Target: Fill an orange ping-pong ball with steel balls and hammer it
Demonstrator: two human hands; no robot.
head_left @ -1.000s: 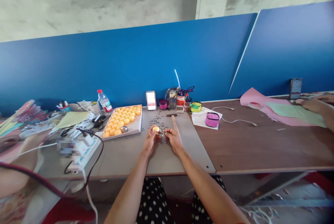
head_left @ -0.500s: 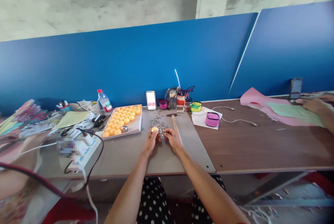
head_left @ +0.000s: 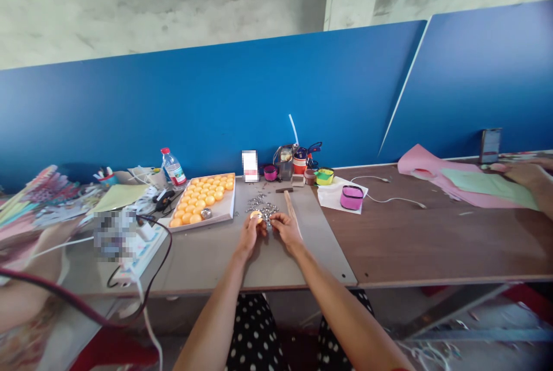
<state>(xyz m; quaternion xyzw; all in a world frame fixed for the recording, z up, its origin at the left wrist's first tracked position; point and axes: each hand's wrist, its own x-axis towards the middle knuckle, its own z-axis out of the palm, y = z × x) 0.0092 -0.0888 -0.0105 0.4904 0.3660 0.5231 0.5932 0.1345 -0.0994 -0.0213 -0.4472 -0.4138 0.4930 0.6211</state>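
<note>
My left hand (head_left: 249,235) is closed around an orange ball (head_left: 256,215) with a shiny patch on its upper side. Close on its right, my right hand (head_left: 285,228) has its thumb and fingers pinched together; whatever they hold is too small to make out. Small shiny metal pieces (head_left: 268,208) lie scattered on the grey board just beyond both hands. A hammer (head_left: 290,205) with a wooden handle lies beside my right hand, its head pointing away from me. To the left, a white tray (head_left: 223,209) holds rows of orange balls (head_left: 206,200) and one silvery ball (head_left: 206,214).
A power strip (head_left: 144,250) with cables and a water bottle (head_left: 174,168) stand left. Small tubs and a pink-purple pouch (head_left: 351,197) are at the back and right. Other people's arms show at the far left and far right (head_left: 529,178). A blue partition (head_left: 259,100) closes the back.
My hands stay in nearly the same place; the ball in my left hand has turned slightly. The far-right person's hand has shifted a little.
</note>
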